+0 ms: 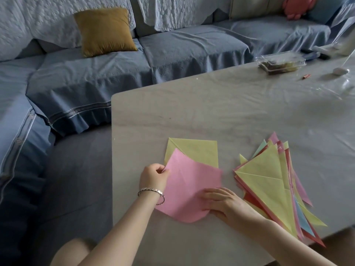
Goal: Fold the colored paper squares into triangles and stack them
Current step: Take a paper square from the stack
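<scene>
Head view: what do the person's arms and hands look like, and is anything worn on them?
Both arms are bare as far as they show, with no sleeves or gloves. The left hand has a silver twisted bracelet at its wrist. The right hand and its wrist wear nothing. No rings are visible.

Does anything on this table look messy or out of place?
The stack of folded triangles is fanned out, not squared up, and its nearest tips seem to poke past the table edge. The pink sheet lies askew over the yellow square, but the left hand pinches it and the right hand presses it mid-fold.
</scene>
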Motion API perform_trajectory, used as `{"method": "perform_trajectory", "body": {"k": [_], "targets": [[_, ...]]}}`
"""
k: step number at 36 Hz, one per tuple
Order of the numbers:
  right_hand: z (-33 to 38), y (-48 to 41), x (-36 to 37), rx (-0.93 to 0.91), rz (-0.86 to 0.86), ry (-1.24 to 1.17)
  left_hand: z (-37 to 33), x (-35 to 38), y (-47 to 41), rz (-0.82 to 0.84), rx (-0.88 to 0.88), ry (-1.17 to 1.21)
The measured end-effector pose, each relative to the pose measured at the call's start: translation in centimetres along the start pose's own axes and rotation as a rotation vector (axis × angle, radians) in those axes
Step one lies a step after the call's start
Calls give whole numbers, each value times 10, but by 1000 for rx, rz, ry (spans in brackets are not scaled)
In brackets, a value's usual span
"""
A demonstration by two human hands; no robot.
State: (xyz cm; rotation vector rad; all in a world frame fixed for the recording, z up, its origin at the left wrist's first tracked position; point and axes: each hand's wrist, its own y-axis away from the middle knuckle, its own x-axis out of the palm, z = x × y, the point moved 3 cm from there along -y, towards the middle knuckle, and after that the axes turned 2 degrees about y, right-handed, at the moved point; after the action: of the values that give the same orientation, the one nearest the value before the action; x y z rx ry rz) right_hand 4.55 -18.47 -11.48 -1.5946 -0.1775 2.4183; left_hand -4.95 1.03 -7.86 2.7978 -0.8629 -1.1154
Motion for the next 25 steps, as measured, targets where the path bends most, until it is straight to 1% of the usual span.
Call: {"method": "perform_trajectory", "body": {"k": [3,6,10,14,17,20,25], "targets": [[-1,1,-2,9,-7,-72,-3,-3,3,-50,36,1],[2,-4,-12,36,-47,-126,-8,-10,8,-62,97,80],[7,-16,-37,105,-184,-242,-20,-19,19,14,167,183],[9,-28,-60,278,-279,-314,-29,-29,29,71,226,206],[14,-35,-74,407,-264,-434,-35,-33,36,121,265,195],[18,-38,-83,451,-244,-591,-39,-34,44,173,291,209],[22,-38,-87,571,-258,-730,-44,-33,55,245,318,244]]}}
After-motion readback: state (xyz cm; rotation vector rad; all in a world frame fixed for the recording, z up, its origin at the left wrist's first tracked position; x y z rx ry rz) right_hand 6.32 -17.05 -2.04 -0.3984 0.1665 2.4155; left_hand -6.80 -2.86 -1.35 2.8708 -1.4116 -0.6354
